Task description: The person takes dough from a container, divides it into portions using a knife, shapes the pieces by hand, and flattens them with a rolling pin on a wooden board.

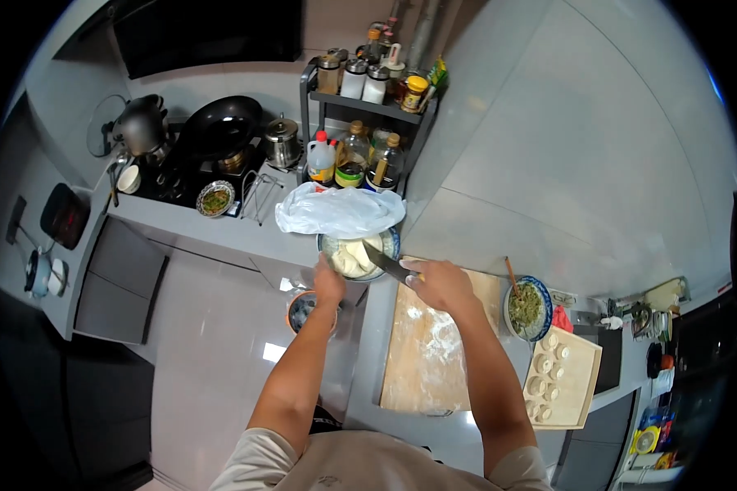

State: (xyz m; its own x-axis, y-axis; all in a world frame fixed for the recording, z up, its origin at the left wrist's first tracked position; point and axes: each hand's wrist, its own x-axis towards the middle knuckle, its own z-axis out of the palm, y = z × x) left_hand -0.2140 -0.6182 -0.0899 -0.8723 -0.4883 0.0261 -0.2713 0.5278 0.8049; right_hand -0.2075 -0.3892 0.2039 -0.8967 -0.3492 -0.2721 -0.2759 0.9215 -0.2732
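A blue-patterned bowl [395, 243] holds pale, soft dough [352, 259]. My left hand [329, 283] is closed on the bowl's near left rim, its fingers partly hidden. In my right hand [444, 286] is a kitchen knife [385, 263], gripped by the handle, with its dark blade reaching into the bowl against the dough. Behind the bowl lies a crumpled clear plastic bag [340, 211], covering part of the far rim. Below my right hand is a wooden board [409, 360] dusted with flour.
Right of the board stand a bowl of green filling [526, 309] and a tray [580, 385] with several small dough pieces. A spice rack [360, 106] rises behind the bag. A wok [221, 127] sits on the stove at left, and an orange-rimmed bin [296, 321] is below the counter.
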